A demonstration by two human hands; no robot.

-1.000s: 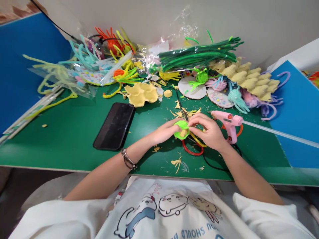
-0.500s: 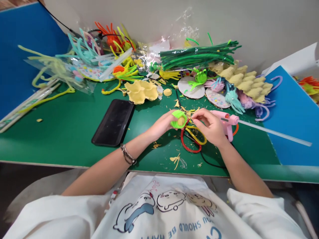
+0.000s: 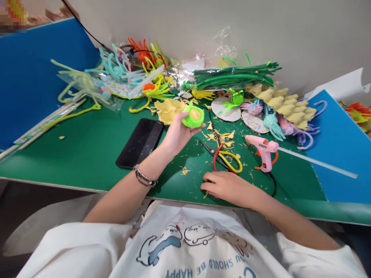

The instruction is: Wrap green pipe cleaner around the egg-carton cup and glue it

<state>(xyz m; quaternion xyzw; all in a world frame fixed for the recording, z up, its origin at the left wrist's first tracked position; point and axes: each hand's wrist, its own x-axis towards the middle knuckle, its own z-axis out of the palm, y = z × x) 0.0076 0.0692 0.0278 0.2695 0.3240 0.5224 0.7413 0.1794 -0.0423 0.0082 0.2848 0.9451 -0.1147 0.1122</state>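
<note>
My left hand is raised over the table, its fingers wrapped round a small yellow egg-carton cup bound in bright green pipe cleaner. The cup's opening faces up toward me. Near the table's front edge, my right hand rests palm down, its fingers loosely bent and a little apart over yellowish scraps; the thumb and palm side are hidden. Just beyond it lie scissors with one red and one yellow handle loop, blades partly spread.
A pink glue gun with a long glue stick lies at right. A black phone lies at left. Egg-carton pieces, white discs, bundled green pipe cleaners and pipe-cleaner figures crowd the back. Blue boards flank the table.
My right hand has left the green-wrapped cup and come down to the scraps at the table's front edge. My left hand has lifted the cup away to the left. The scissors and glue gun now show fully.
</note>
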